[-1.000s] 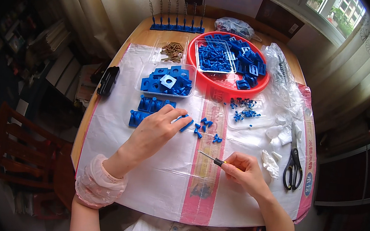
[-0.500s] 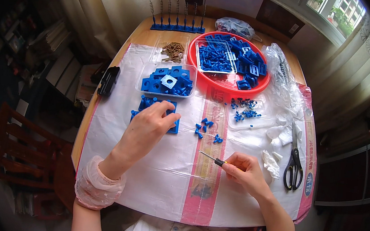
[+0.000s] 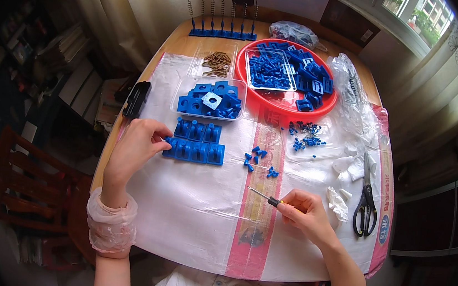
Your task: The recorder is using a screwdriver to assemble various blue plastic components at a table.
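Note:
My left hand is at the left end of a front row of blue plastic parts, its thumb and fingertips pinched at the end piece. Behind that row stands a shorter row of similar blue parts, with upright pegs. My right hand grips a small screwdriver by its black handle, the thin metal shaft pointing left above the sheet. Beyond the screwdriver tip lie several small loose blue cone-shaped pieces and a little cluster of blue pieces.
Behind the rows stand a clear box of blue square parts and a tray of brass-coloured screws. A red basin holds more blue parts. Small fittings lie on a clear lid. Scissors rest at right; spring-topped rods stand at the back.
My left hand has moved left from over the middle of the blue rows to the left end of the front one, uncovering the parts. The right hand still holds the screwdriver in nearly the same place.

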Demonstrator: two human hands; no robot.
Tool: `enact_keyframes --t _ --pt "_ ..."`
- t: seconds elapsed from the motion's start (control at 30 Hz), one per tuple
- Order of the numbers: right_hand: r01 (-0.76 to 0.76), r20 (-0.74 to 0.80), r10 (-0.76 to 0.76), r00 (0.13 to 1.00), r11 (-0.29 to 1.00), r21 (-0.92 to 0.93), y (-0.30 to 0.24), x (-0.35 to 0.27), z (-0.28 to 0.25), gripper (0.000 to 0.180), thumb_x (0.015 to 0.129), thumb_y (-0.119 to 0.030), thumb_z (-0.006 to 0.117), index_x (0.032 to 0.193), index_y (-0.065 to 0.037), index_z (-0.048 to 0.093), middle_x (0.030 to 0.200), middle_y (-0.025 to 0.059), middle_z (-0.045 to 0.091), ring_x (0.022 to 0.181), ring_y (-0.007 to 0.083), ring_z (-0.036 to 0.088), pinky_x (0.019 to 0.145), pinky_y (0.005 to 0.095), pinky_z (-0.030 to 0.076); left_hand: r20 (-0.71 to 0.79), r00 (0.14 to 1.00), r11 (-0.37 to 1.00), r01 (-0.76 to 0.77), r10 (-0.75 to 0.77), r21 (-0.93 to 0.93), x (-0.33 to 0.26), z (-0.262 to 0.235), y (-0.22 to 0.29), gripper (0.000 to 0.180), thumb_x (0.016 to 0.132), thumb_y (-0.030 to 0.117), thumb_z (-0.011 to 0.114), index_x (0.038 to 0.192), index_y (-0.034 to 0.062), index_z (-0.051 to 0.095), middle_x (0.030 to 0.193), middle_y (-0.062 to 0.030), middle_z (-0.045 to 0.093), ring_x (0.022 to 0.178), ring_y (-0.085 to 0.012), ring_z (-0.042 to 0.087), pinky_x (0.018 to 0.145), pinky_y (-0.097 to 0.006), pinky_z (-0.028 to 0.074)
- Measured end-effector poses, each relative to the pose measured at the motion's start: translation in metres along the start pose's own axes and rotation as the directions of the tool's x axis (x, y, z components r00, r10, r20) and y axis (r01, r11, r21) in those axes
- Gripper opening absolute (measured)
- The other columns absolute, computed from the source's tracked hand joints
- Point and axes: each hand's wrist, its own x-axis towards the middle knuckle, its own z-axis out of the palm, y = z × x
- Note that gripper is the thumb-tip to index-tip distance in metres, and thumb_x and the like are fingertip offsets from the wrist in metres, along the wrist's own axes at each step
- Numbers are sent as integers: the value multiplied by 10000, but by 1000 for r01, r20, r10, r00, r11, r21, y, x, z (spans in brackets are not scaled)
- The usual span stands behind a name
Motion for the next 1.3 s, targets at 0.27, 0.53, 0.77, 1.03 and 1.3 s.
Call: enact_keyframes --t 0.27,0.53,0.77,1.03,1.3 --pt "8 -8 -8 1000 1000 -4 1 0 -2 131 919 -123 698 889 -1 661 768 -15 617 697 45 567 596 204 432 -111 993 989 -61 46 -135 -8 -17 10 106 926 74 642 981 -14 627 1016 -149 724 878 -190 707 776 -292 563" --pt "184 -191 -180 965 983 2 0 -5 -2 118 917 -104 696 897 -4 639 723 -2 628 639 46 569 559 201 436 236 891 536 -10 387 -844 -32 31 79 121 1040 110 473 1139 42 461 1195 -109 629 1061 -128 610 847 -273 531" --pt "478 -87 -613 786 691 -542 0 -12 7 190 793 -51 792 897 12 645 724 85 661 604 126 630 529 260 465 418 841 205 367 344 -907 -30 96 83 230 985 99 597 1177 46 482 1195 -104 594 1120 -142 580 981 -303 495" --pt "500 -78 -720 690 551 -668 -2 -9 7 207 751 -70 820 868 -33 653 710 86 646 581 208 653 507 300 478 473 823 -89 522 314 -848 -33 107 81 392 909 67 700 1250 43 509 1221 -113 620 1176 -180 580 1034 -277 468" --pt "487 -58 -757 651 475 -733 -2 -6 5 244 703 -19 831 883 -19 666 703 95 633 565 200 625 502 289 454 384 872 77 379 303 -922 -31 109 83 233 997 143 572 1221 83 558 1340 -148 577 1040 -189 683 865 -257 591"
